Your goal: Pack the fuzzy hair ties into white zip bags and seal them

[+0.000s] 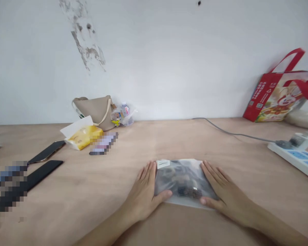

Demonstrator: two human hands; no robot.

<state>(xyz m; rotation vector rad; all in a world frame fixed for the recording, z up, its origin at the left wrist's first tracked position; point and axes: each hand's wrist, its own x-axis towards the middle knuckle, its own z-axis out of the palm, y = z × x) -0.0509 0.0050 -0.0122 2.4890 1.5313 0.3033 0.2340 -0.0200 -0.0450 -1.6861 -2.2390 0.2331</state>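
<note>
A person's left hand [142,194] and right hand [227,193] lie flat, fingers spread, against opposite sides of a clear plastic bag [186,182] of dark contents on a wooden desk [66,205]. Neither hand grips it; the bag lies flat, with no opening visible.

Left hand [143,193], right hand [227,191] flat against sides of clear bag [186,181] on plywood table [154,140].
</note>
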